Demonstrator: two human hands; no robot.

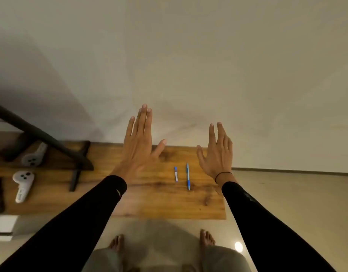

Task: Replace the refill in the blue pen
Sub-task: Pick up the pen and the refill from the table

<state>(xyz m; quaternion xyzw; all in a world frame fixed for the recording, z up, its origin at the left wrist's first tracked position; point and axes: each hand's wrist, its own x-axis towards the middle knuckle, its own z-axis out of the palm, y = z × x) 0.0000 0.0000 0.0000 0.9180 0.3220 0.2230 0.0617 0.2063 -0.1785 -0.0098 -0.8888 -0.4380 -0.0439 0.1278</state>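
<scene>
A blue pen [188, 176] lies on the wooden table [153, 201], pointing away from me, near the table's right part. Just left of it lies a short refill [176, 174] with a blue cap end and a pale body, parallel to the pen. My left hand [139, 143] hovers flat above the table, fingers spread, to the left of both items. Held up to the right of the pen, my right hand [216, 154] has its fingers apart and holds nothing. Neither hand touches the pen or the refill.
Two white VR controllers [23, 185] [35, 156] lie at the table's left, beside a dark slanted frame [39, 138]. A plain wall rises behind the table. The table's right edge [224, 195] ends just past the pen. My bare feet [207, 237] stand on the tiled floor below.
</scene>
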